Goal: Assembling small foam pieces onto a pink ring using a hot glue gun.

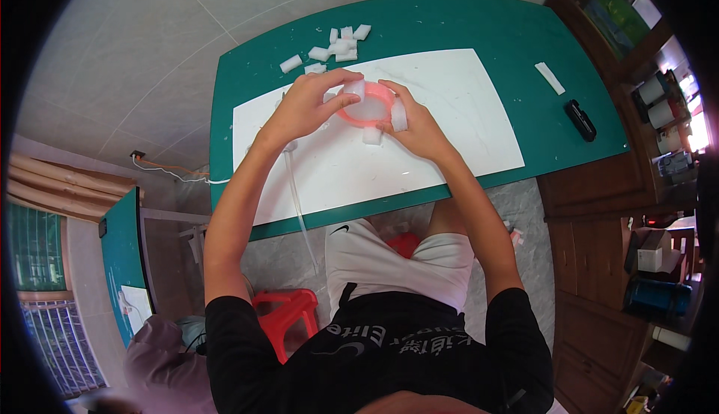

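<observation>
A pink ring (372, 92) lies on the white sheet (464, 114) that covers the middle of the green table (517, 32). My left hand (303, 107) pinches a small white block (355, 88) at the ring's left rim. On the ring's right side, my right hand (419, 125) holds another white block (399, 116) upright. One more white block (371, 137) lies just below the ring, between my hands.
A pile of several white blocks (341, 45) sits at the table's far edge. A white strip (550, 77) and a black marker-like object (580, 119) lie at the right. A thin clear strip (298, 204) hangs over the near edge. Wooden shelves (636, 62) stand right; a red stool (288, 313) is below.
</observation>
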`<action>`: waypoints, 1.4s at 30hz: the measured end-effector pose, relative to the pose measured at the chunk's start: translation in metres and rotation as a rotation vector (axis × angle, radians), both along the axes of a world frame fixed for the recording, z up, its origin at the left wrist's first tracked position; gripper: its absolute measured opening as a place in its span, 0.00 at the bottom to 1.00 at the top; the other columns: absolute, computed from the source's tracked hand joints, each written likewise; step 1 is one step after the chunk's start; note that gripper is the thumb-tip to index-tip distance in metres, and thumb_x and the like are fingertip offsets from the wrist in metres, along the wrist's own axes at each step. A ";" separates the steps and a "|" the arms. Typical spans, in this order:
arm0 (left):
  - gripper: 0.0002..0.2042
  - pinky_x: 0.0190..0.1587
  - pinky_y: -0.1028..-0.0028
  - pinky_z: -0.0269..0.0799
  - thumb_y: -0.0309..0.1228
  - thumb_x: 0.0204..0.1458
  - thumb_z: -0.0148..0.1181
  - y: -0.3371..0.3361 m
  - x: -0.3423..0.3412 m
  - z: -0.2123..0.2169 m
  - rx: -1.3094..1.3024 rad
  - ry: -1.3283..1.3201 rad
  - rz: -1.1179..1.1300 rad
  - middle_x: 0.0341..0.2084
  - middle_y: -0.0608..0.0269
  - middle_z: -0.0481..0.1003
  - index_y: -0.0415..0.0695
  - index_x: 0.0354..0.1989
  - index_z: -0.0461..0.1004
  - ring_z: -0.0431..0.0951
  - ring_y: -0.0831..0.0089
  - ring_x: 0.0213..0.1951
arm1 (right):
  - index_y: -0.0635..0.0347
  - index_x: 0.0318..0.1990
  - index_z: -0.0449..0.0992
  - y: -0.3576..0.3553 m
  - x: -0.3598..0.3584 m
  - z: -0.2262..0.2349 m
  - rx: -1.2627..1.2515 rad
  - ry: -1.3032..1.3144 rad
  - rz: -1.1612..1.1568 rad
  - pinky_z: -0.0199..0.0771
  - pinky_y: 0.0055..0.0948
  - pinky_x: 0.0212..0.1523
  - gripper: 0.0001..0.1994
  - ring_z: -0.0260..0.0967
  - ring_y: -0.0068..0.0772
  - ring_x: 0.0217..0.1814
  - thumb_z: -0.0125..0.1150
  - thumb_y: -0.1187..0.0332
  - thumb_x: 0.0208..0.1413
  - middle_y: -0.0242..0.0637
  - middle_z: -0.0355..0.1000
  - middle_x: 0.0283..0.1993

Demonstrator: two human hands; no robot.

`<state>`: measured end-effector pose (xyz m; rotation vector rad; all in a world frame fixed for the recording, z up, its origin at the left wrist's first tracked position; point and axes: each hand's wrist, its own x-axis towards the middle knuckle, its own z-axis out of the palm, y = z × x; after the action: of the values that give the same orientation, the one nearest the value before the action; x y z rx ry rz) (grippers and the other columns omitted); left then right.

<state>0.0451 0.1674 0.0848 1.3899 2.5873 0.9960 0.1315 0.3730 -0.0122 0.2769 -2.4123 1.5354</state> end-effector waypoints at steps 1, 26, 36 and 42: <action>0.17 0.50 0.68 0.72 0.37 0.55 0.62 0.000 0.000 0.001 0.000 0.001 -0.001 0.48 0.58 0.79 0.46 0.52 0.78 0.79 0.62 0.44 | 0.53 0.67 0.59 0.001 0.000 0.001 -0.005 -0.009 0.002 0.67 0.39 0.61 0.36 0.67 0.54 0.62 0.69 0.69 0.51 0.51 0.67 0.62; 0.17 0.49 0.69 0.71 0.38 0.55 0.63 0.000 0.003 0.002 -0.013 -0.024 0.011 0.48 0.58 0.79 0.47 0.52 0.78 0.79 0.63 0.44 | 0.51 0.66 0.59 0.000 -0.001 -0.001 0.004 0.022 -0.002 0.69 0.40 0.59 0.37 0.68 0.54 0.60 0.70 0.71 0.49 0.50 0.69 0.61; 0.17 0.50 0.69 0.72 0.37 0.55 0.63 0.000 0.000 -0.001 0.004 -0.024 0.005 0.49 0.59 0.79 0.45 0.52 0.78 0.80 0.62 0.44 | 0.51 0.67 0.59 -0.001 0.000 0.000 0.001 -0.005 0.002 0.69 0.39 0.60 0.36 0.68 0.54 0.61 0.69 0.71 0.50 0.49 0.69 0.61; 0.17 0.50 0.68 0.73 0.36 0.55 0.62 0.000 0.000 0.000 0.001 -0.030 0.000 0.49 0.58 0.79 0.45 0.52 0.78 0.80 0.62 0.45 | 0.51 0.67 0.59 0.000 -0.002 -0.004 -0.003 0.021 -0.004 0.69 0.40 0.59 0.36 0.68 0.55 0.60 0.69 0.70 0.50 0.51 0.69 0.61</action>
<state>0.0452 0.1676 0.0850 1.3642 2.5665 1.0105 0.1299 0.3731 -0.0160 0.2858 -2.3932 1.5261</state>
